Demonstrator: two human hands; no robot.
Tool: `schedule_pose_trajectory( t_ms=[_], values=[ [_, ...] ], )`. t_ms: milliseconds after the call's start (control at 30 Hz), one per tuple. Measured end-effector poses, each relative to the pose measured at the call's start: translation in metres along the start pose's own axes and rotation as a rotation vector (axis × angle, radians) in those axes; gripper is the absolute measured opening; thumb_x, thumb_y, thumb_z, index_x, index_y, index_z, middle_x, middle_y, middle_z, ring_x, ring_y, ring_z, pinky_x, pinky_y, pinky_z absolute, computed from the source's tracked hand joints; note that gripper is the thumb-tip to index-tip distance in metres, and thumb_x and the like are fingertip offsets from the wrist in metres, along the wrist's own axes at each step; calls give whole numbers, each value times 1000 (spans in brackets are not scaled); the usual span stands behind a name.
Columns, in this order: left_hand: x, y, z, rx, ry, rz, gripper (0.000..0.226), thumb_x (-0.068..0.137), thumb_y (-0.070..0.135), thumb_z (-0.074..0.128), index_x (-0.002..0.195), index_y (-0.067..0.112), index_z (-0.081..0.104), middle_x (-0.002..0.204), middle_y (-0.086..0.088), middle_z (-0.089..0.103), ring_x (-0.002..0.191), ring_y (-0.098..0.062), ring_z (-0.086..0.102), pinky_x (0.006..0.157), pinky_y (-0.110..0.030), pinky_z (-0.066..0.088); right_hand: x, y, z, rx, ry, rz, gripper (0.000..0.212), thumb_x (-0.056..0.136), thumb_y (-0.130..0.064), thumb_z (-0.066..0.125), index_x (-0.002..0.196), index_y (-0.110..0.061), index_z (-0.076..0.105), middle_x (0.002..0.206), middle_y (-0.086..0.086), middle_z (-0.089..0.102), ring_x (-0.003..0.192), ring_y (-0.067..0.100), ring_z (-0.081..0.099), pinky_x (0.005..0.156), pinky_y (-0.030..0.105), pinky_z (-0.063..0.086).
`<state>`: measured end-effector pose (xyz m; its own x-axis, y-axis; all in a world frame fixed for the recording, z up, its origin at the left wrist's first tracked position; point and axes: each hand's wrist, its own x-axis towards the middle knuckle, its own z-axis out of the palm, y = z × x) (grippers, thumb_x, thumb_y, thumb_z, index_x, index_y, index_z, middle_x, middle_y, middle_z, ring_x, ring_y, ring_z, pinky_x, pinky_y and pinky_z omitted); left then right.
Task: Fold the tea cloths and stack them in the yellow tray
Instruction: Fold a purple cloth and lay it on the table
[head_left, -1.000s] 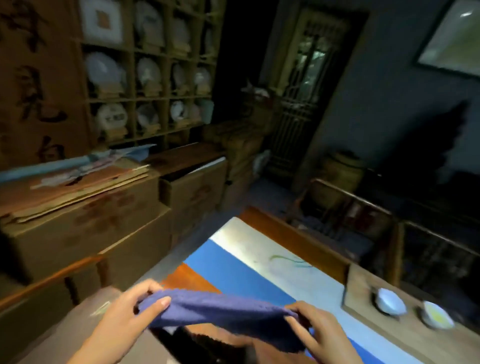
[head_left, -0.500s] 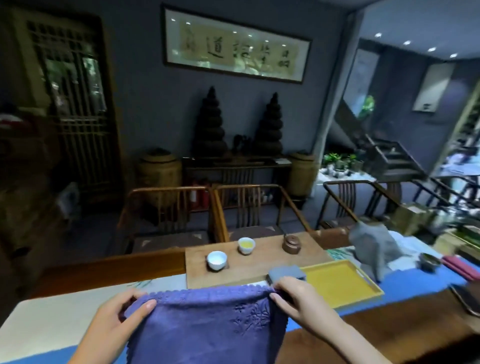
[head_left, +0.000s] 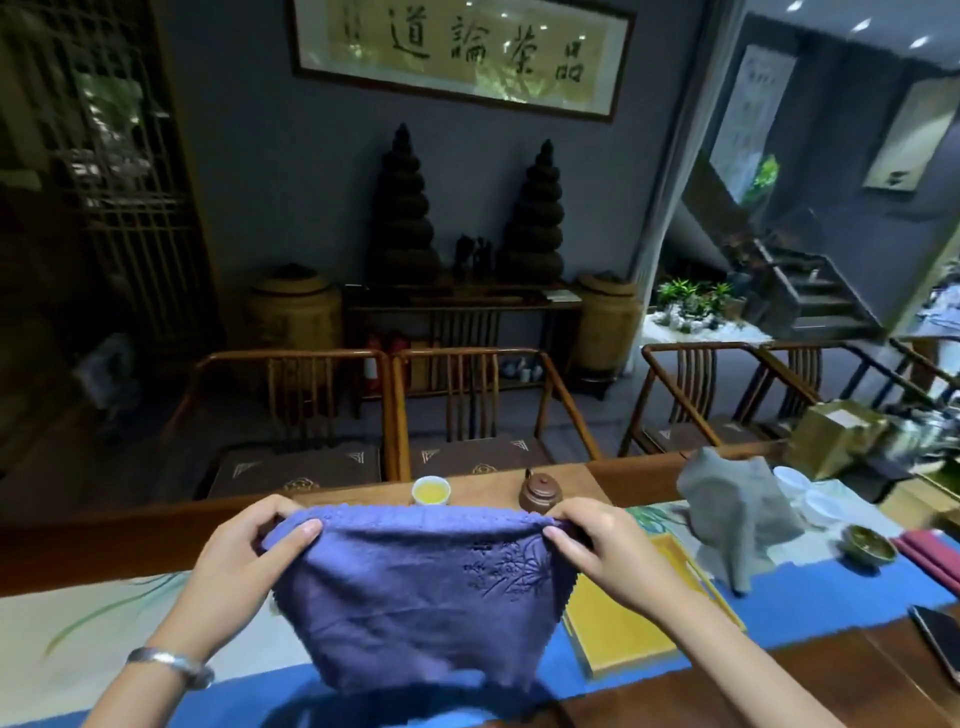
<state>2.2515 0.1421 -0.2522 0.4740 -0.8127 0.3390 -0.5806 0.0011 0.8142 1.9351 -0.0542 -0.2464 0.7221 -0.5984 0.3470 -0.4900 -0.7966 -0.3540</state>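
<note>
A purple tea cloth (head_left: 415, 592) with an embossed plant pattern hangs spread in front of me above the table. My left hand (head_left: 249, 556) pinches its upper left corner and my right hand (head_left: 602, 545) pinches its upper right corner. The yellow tray (head_left: 618, 623) lies on the blue runner behind and to the right of the cloth, partly hidden by my right forearm. A grey cloth (head_left: 737, 514) stands crumpled in a peak just right of the tray. Folded red cloths (head_left: 935, 556) lie at the far right edge.
A wooden board behind the cloth carries a cup of tea (head_left: 431, 490) and a small brown teapot (head_left: 540, 492). A dark bowl (head_left: 868, 542) and a phone (head_left: 940, 636) sit on the right. Wooden chairs (head_left: 467, 405) line the table's far side.
My view swung from the shelves on the left round to the table. The cloth went from bunched between my hands to held up and spread by its top corners.
</note>
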Motion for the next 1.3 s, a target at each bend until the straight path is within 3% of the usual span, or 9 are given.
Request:
schedule_pose_trajectory(
  t_ms=[233,300,400,533,733,933,1100,1167,1300],
  values=[
    [26,9,10,57,22,18,6,87,23,66,82,21,65,82,4,67,72,-4,59,64,-12,43,30,27,-13,11,4,-23,22,90,-48,45,90,-30,59,84,-14,62,78,4,56,69,24,46],
    [33,8,8,56,-10,4,8,87,27,65,85,20,64,81,5,66,68,-3,56,64,-19,46,33,29,-15,17,24,-14,24,89,-47,45,92,-29,59,87,-13,63,81,5,58,71,26,47],
    [46,6,6,23,-38,-17,9,87,29,65,86,20,65,80,5,66,67,-3,55,64,-25,47,39,31,-16,17,42,-10,16,91,-36,51,95,-24,60,88,-11,60,81,6,55,71,25,44],
    [62,6,6,33,-39,18,4,87,27,65,87,23,66,82,8,68,71,-1,58,64,-11,44,48,31,-22,47,93,20,5,90,-21,60,94,-19,62,86,-10,56,80,5,52,71,20,38],
    [53,-8,4,-15,-70,7,7,87,28,66,83,22,65,80,7,66,71,0,57,64,-11,43,36,16,-20,111,104,43,6,88,-15,64,90,-20,63,87,-9,62,83,8,58,74,23,44],
    [12,-41,15,-159,-165,-132,11,85,22,70,76,18,65,74,2,64,70,-8,55,65,-23,43,-14,9,11,197,-51,91,16,83,-8,69,82,-22,63,79,-11,63,81,0,57,67,11,42],
    [-51,-79,37,-235,-317,-332,10,81,13,73,74,8,69,69,3,67,65,-6,57,62,-16,45,-74,14,59,405,-265,233,8,82,-15,67,81,-23,66,82,-9,67,77,5,62,71,21,45],
    [-78,-97,48,-227,-346,-408,14,79,10,75,68,12,67,64,7,63,62,-1,53,61,-13,41,-99,20,80,422,-353,275,16,83,-9,70,78,-24,66,80,-8,68,75,6,62,71,22,44],
    [-116,-135,71,-232,-378,-561,18,76,4,76,65,16,67,74,2,66,73,-6,60,74,-18,45,-135,35,121,391,-549,345,24,84,0,67,75,-22,65,76,-4,64,64,-1,54,55,11,36]
  ],
)
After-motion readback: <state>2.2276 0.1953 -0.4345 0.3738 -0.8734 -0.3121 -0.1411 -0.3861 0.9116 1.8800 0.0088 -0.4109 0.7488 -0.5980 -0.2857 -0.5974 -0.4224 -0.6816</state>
